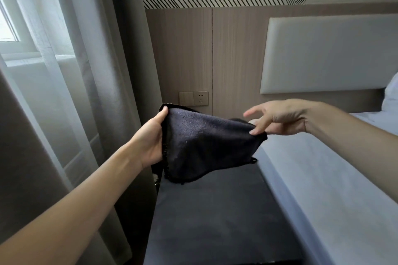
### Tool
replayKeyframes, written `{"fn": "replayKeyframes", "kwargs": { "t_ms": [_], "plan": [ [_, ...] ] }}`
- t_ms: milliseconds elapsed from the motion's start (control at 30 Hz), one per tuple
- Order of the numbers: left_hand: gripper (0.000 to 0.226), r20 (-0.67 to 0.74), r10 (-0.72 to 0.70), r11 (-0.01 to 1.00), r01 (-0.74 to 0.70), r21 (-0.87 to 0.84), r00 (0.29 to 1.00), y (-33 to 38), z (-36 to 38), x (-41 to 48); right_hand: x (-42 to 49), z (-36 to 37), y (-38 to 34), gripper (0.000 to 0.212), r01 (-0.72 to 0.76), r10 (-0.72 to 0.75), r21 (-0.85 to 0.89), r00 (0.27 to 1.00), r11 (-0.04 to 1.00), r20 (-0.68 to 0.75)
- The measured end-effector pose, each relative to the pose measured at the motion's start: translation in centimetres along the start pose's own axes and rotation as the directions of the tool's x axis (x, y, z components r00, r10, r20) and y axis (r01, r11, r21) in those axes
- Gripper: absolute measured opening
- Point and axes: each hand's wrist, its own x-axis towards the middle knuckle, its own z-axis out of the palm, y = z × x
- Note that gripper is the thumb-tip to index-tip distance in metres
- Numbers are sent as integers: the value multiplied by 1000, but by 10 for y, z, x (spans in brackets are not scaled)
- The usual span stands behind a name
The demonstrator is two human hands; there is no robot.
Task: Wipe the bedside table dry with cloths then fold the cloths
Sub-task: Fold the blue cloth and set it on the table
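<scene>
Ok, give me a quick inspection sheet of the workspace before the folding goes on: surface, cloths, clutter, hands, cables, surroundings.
Surface: dark bedside table, top looks bare and matte; wetness cannot be told.
Job's things: one dark cloth held spread in the air above the table's far end; a second cloth cannot be made out for sure.
Clutter: nothing seen on the top; a small unclear object low by the table's left edge.
Hands: left hand grips the cloth's left edge; right hand pinches its right corner, other fingers spread.
Cables: nothing seen; wall socket has nothing plugged in.
Surroundings: bed close along the right, curtain on the left, padded headboard behind.
</scene>
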Motion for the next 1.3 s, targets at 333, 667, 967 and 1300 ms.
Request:
{"fn": "replayKeyframes", "kwargs": {
  "t_ms": [333,667,967,1300],
  "plan": [
    [30,170,-287,953,262,154,943,11,-21,-5,0,2,13,29,113,-90,155,985,981,-150],
    [69,-19,-103,994,102,-46,995,11,-22,4,-2,-9,13,17,179,-102,415,974,892,-201],
    [13,-157,314,872,-218,439,936,4,-24,8,-1,-6,17,7,463,-442,-37,814,885,-377],
    [21,354,274,903,-366,225,894,5,-29,6,0,-8,-5,24,547,-634,-326,708,771,-312]
  ]
}}
